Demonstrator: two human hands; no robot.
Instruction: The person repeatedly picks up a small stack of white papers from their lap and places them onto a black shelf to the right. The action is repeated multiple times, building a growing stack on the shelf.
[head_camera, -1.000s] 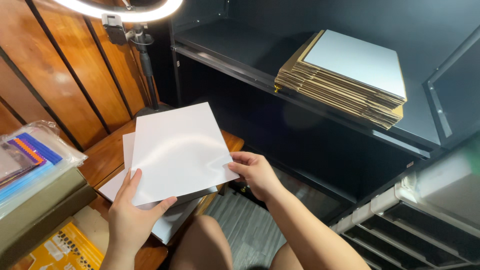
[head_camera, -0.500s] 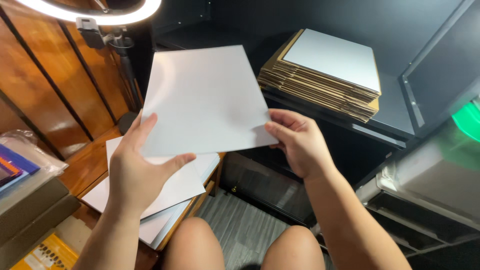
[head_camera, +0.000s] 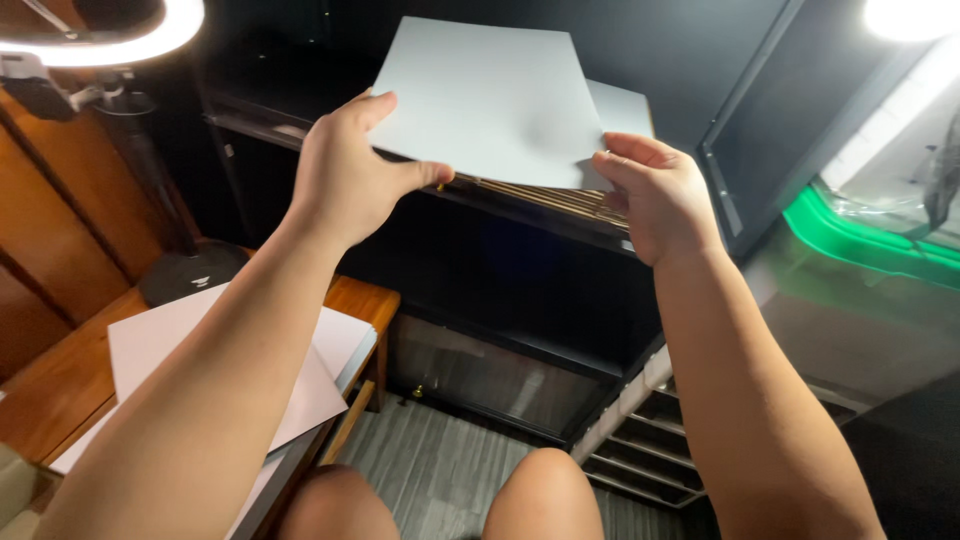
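The left hand (head_camera: 345, 170) pinches the lower left edge of a white sheet (head_camera: 490, 100), thumb on the near face and fingers curled behind it. The right hand (head_camera: 655, 195) grips the sheet's lower right corner, fingers folded over the edge. Both hands are closed on the sheet and hold it raised and tilted, its top edge leaning away toward the dark back wall.

Just behind and under the sheet lies a stack of flat boards (head_camera: 560, 195) on a black shelf (head_camera: 480, 210). The stack's top board shows as a pale corner past the sheet's right edge, and its brown layered edges run along below the sheet's bottom edge. Whether the sheet touches the stack is hard to tell, since the sheet covers most of it.

Above the stack the shelf bay is open and dark. To the right a slanted black frame (head_camera: 750, 150) borders the bay, near the right hand.

Below the left forearm, more white sheets (head_camera: 330, 350) lie overlapped on a wooden table (head_camera: 60, 380), their corners hanging past its edge. A round black lamp base (head_camera: 190, 275) stands at the table's back, under a glowing ring light (head_camera: 110, 40). The person's knees (head_camera: 540, 490) sit above a grey striped floor (head_camera: 440, 470).
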